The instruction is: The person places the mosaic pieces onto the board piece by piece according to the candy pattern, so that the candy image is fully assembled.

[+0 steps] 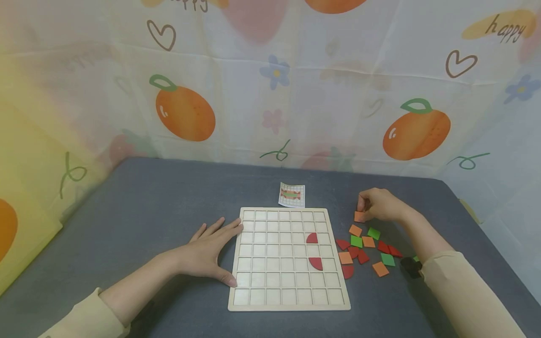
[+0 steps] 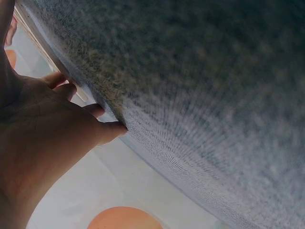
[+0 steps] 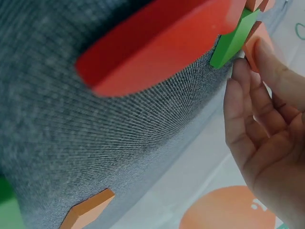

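Observation:
A pale wooden grid board [image 1: 270,281] lies on the dark table, with two red quarter-circle tiles [image 1: 315,264] in its cells toward the right side. Fingers spread, my left hand [image 1: 204,258] rests along the board's left edge, thumb near the lower corner and fingertips near the upper one. To the right of the board, my right hand [image 1: 382,205] pinches an orange square tile [image 1: 359,216] between thumb and fingers; the right wrist view shows the thumb pressed on the orange tile [image 3: 255,45]. Loose tiles lie below this hand, among them a green square [image 1: 356,241].
Several orange, green and red tiles [image 1: 380,269] are scattered right of the board. A small printed card [image 1: 292,195] with a candy-like pattern on a grid lies behind the board. Patterned cloth [image 1: 274,108] hangs along the table's back edge. A dark object [image 1: 410,267] sits by the right sleeve.

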A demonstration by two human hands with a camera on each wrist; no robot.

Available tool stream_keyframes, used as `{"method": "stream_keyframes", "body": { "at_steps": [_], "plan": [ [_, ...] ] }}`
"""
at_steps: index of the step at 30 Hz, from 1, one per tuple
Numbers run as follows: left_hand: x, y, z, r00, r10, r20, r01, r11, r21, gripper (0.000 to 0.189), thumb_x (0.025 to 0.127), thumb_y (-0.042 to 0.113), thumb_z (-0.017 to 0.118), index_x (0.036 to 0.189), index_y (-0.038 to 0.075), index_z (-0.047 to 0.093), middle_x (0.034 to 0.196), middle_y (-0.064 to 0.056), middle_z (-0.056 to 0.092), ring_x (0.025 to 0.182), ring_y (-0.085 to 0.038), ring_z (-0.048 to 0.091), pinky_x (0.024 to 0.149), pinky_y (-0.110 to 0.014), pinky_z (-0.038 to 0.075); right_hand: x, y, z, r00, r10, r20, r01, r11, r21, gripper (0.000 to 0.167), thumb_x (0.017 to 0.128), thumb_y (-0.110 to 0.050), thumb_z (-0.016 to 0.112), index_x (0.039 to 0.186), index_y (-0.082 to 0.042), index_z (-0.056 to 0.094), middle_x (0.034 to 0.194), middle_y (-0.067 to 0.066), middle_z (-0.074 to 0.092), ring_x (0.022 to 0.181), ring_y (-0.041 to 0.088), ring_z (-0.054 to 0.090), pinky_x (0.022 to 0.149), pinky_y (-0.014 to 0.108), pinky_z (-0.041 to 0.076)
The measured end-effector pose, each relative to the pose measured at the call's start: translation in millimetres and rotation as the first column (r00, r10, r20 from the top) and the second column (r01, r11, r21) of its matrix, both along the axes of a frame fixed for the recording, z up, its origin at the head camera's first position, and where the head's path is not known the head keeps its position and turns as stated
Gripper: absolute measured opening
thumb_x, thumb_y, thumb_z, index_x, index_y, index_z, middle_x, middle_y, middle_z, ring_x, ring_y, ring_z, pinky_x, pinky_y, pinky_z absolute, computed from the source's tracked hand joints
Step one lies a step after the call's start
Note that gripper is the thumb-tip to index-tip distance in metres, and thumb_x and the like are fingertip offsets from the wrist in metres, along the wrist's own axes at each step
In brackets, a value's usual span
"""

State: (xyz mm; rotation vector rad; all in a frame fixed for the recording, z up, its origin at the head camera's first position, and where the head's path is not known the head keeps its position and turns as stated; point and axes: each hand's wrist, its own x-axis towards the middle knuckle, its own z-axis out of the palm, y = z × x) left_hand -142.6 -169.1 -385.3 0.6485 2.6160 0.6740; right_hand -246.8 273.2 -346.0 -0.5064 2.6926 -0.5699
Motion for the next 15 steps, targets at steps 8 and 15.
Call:
{"method": "stream_keyframes", "body": {
  "at_steps": [8, 15],
  "plan": [
    [0.2, 0.8, 0.9, 1.000, 0.002, 0.004, -0.002, 1.000, 0.000, 0.123, 0.062, 0.064, 0.083, 0.158, 0.017, 0.023, 0.169, 0.002, 0.012, 0.156, -0.040, 0.001, 0.117, -0.072, -0.002, 3.8, -1, 4.6, 1.000, 0.007, -0.001, -0.007, 0.999, -0.051, 0.012, 0.087, -0.007, 0.072, 0.099, -0.007, 0.068, 0.085, 0.005, 0.067, 0.080, 0.016, 0.064, 0.067, 0.030, 0.048],
    [0.5, 1.1, 1.0, 1.000, 0.004, 0.001, -0.004, 1.000, -0.002, 0.122, 0.062, 0.064, 0.084, 0.158, 0.018, 0.023, 0.169, 0.002, 0.012, 0.156, -0.040, 0.001, 0.117, -0.071, -0.002, 9.1, -10, 12.4, 0.998, 0.061, -0.001, -0.061, 0.989, -0.133, 0.020, 0.088, -0.013, 0.073, 0.108, -0.011, 0.071, 0.094, 0.006, 0.067, 0.096, 0.021, 0.069, 0.073, 0.030, 0.053]
  ]
}}
